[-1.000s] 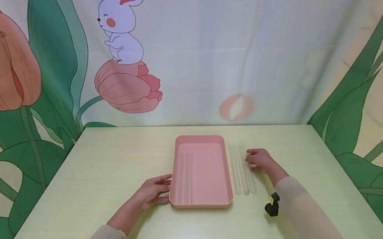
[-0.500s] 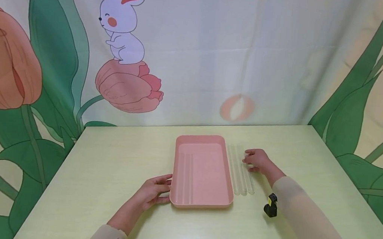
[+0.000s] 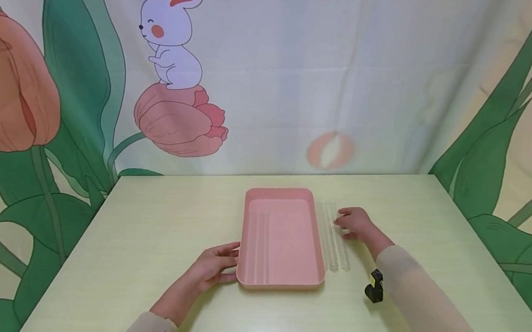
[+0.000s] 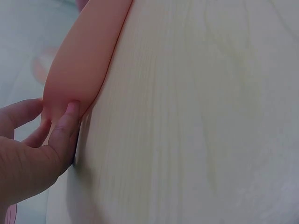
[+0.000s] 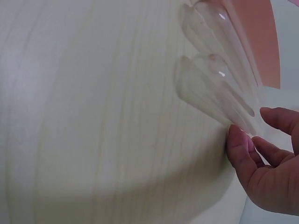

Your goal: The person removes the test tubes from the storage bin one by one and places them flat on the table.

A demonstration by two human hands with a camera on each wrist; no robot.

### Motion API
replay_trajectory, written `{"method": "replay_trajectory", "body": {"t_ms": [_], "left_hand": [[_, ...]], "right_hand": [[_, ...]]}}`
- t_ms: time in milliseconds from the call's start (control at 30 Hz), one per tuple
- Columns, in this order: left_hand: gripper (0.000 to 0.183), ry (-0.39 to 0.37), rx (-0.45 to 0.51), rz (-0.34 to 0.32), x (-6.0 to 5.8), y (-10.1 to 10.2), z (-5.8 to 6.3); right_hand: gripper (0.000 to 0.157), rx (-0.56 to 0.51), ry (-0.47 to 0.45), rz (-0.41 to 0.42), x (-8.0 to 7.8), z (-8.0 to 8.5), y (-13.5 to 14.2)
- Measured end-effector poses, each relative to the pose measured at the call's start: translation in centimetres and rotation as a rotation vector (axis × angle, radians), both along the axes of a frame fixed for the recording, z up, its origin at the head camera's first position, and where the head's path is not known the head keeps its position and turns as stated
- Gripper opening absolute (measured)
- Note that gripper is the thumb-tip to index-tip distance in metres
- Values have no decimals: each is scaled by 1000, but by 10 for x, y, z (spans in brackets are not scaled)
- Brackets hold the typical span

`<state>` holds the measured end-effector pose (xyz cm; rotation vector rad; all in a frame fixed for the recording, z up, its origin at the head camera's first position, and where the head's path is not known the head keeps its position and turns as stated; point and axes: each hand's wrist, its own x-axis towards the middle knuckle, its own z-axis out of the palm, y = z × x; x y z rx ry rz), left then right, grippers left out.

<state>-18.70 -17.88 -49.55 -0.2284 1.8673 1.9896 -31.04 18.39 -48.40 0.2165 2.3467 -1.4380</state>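
A pink rectangular tray (image 3: 295, 241) lies on the table, with clear test tubes side by side (image 3: 259, 249) along its left inside. My left hand (image 3: 213, 266) touches the tray's left outer wall; in the left wrist view its thumb (image 4: 70, 112) and fingertips press against that wall near the corner. Right of the tray, clear test tubes (image 3: 335, 244) lie lengthwise, their rounded ends (image 5: 212, 70) toward me. My right hand (image 3: 357, 222) is at the far part of the rightmost tube, thumb (image 5: 233, 140) and fingertips against it, the fingers partly hiding its far end.
The pale wood-grain table (image 3: 173, 211) extends on both sides of the tray. Behind it hangs a cloth (image 3: 272, 83) printed with tulips and a rabbit. Black wrist cameras (image 3: 375, 286) sit by the beige sleeves.
My right hand has moved slightly left, and the test tubes outside have shifted left with it, closer to the tray. My left hand stays against the tray.
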Motion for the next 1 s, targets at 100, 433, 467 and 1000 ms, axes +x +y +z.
{"method": "replay_trajectory", "body": {"t_ms": [100,433,467,1000], "left_hand": [[55,-3,-4,4,0,0,-1],[54,-6,-14,17,1,-1,1],[54,-7,-15,19,1,0,1],[52,-11,-31,27,0,-1,-2]], "right_hand": [[57,2,-11,-19,0,2,-1],[56,25,-7,-26,2,12,4],[56,25,-6,-23,2,13,5],[56,15,129,42,18,78,20]]}}
